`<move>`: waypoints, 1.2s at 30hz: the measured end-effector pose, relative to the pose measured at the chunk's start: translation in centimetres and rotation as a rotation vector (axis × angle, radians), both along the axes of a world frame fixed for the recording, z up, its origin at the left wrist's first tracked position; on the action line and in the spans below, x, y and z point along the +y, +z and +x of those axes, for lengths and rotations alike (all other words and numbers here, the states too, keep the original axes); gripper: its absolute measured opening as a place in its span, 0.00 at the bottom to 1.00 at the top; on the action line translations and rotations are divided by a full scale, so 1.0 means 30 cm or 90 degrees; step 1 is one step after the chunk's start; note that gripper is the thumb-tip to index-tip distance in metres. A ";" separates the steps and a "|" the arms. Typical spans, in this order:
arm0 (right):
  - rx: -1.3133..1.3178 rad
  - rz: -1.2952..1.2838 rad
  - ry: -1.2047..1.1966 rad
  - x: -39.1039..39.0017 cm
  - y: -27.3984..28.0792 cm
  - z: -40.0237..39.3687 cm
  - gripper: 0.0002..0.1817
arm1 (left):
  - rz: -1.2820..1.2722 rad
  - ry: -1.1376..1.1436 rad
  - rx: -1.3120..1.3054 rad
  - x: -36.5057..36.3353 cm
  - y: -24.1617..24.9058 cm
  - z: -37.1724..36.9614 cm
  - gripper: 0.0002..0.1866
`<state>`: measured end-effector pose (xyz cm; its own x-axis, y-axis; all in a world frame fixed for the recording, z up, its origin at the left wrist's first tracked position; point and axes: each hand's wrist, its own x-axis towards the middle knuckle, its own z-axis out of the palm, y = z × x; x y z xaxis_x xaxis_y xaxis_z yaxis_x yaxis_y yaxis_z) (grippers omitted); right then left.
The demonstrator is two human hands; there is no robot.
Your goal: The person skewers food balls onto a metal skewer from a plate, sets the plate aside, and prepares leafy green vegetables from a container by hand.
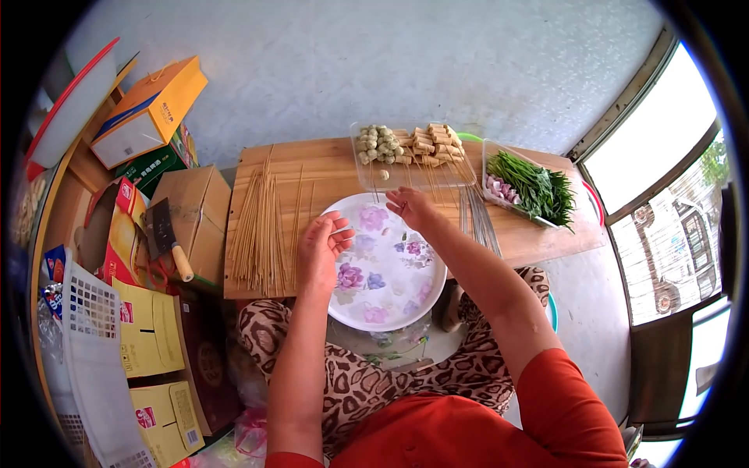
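My left hand (318, 248) hovers over the left rim of a round white plate (402, 306) printed with purple flowers. Its fingers are loosely curled and apart, with nothing visible in them. Above the plate's upper right edge is my right hand (413, 209), fingers spread toward the left and no object seen in it. Behind the plate stands a clear plastic tray (433, 178) of greenish-white balls (378, 143) and tan rolls (434, 143), some rolls on skewers. One ball (384, 175) lies apart near the tray's front. Left of the plate, many thin bamboo skewers (261, 226) lie on the wooden table (324, 173).
A clear container (538, 221) of green leafy vegetables (534, 187) and purplish pieces (501, 189) is at the right. Thin metal skewers (480, 222) lie nearby. At left, a cleaver (165, 234) rests against cardboard boxes (195, 207), beside a white plastic basket (97, 351).
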<state>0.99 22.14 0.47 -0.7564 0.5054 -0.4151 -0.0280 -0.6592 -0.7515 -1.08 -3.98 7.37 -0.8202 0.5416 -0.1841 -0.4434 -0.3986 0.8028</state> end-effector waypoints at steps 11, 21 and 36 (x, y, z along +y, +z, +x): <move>-0.075 0.189 0.176 -0.070 0.063 0.223 0.16 | -0.010 0.002 0.002 0.001 0.015 0.007 0.14; -0.186 0.235 0.205 -0.006 0.061 0.592 0.15 | -0.032 0.032 0.022 -0.008 -0.015 0.005 0.12; -0.222 0.302 0.228 -0.094 -0.066 0.722 0.12 | -0.134 0.063 0.077 -0.018 -0.169 0.002 0.12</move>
<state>22.64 19.31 -1.50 -0.7734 0.4358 -0.4604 0.4262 -0.1802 -0.8865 -1.02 -4.52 2.30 -0.8904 0.4171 -0.1822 -0.3065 -0.2537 0.9174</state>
